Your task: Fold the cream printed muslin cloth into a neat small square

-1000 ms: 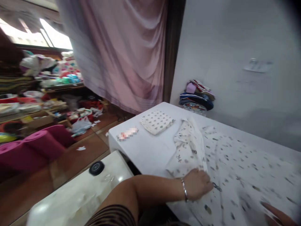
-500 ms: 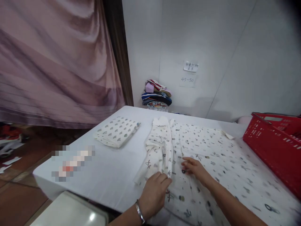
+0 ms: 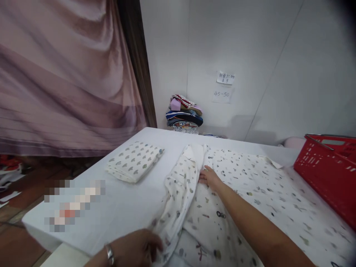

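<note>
A white cloth with small printed figures (image 3: 250,178) spreads over the right half of the table, its left part folded over in a long strip. At the strip's near end is my left hand (image 3: 141,246), wearing a silver bracelet, with fingers curled on the cloth's edge. My right hand (image 3: 210,178) rests at the strip's right edge farther up, fingers bent against the fabric; whether they pinch it is hard to tell. A folded white cloth with grey prints (image 3: 135,161) lies to the left.
A red basket (image 3: 328,174) stands at the table's right edge. Piled fabrics (image 3: 185,113) sit beyond the far edge by the wall. A pink curtain (image 3: 66,74) hangs at the left. A blurred-out item lies on the white table (image 3: 119,211) at front left.
My left hand has moved toward the near left, pulling the strip's near end with it. My right hand has moved up and left to the strip's edge. The strip looks flatter and wider.
</note>
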Motion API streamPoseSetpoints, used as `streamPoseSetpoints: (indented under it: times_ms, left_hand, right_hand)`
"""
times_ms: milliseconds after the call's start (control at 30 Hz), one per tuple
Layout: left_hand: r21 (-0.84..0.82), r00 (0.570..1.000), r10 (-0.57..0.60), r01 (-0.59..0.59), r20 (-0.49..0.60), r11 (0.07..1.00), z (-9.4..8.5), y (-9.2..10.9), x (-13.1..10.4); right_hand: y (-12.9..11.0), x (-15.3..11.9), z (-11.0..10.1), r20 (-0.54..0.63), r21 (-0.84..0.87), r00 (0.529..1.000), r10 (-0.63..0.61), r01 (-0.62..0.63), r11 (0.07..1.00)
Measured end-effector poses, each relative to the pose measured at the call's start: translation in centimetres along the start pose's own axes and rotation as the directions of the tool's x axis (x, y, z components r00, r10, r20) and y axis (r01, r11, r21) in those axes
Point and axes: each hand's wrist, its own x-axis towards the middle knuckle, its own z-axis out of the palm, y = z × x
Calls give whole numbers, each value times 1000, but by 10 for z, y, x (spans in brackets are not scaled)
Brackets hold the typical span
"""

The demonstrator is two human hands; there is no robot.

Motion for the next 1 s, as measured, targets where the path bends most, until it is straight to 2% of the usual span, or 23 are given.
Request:
streamPoseSetpoints:
  times_ms: [67,100,133,200,267,300,400,467,567,667,700,767,833,900,967,1000]
  left_hand:
    - [-119,997,37,-45,-66,992,-30,8,21]
    - [-181,985,42,-73,-166,981,-45,14,40]
    - [-199,960,70,-127,-270,972,-59,19,63]
    - [-275,893,-14,-124,-451,953,-85,31,119]
    - [-341,822,-206,15,-532,940,-106,41,180]
    - [-370,761,-313,103,-568,923,-115,46,209]
    - [-379,702,-395,189,-593,906,-134,55,277]
    - [-367,678,-408,214,-612,905,-140,57,304]
    - [-330,650,-384,210,-656,920,-140,55,321]
    - [-284,645,-336,187,-687,940,-137,48,320]
    - [-275,647,-324,180,-691,945,-136,45,319]
    - [-275,655,-312,163,-688,948,-135,42,315]
    - [-291,667,-307,139,-679,947,-134,41,312]
    - [-307,682,-294,105,-670,946,-132,44,310]
    - [-321,690,-270,58,-671,945,-128,51,308]
    - [-330,690,-256,26,-677,944,-125,55,305]
  right_hand:
    - [-5,9,2,17,45,1000,-20,19,999]
    - [-8,14,2,12,65,1000,-24,23,998]
    - [-10,19,1,4,87,1000,-20,20,996]
    - [-14,31,-3,-14,142,1000,5,-3,990]
    - [-17,44,-7,0,208,999,45,-44,977]
    - [-18,51,-8,24,239,997,72,-76,968]
    - [-22,70,-9,134,306,982,130,-166,937]
    - [-24,80,-6,185,315,974,130,-184,931]
    - [-25,92,1,183,263,976,122,-168,950]
    - [-25,94,5,154,220,982,107,-140,966]
    - [-25,93,6,137,186,988,70,-95,978]
    - [-26,87,8,73,26,994,-84,82,996]
    - [-28,77,9,23,-245,950,-312,308,919]
    - [-31,65,11,43,-447,863,-503,466,764]
    - [-33,52,12,99,-494,798,-594,558,667]
    - [-34,44,12,121,-475,789,-602,579,663]
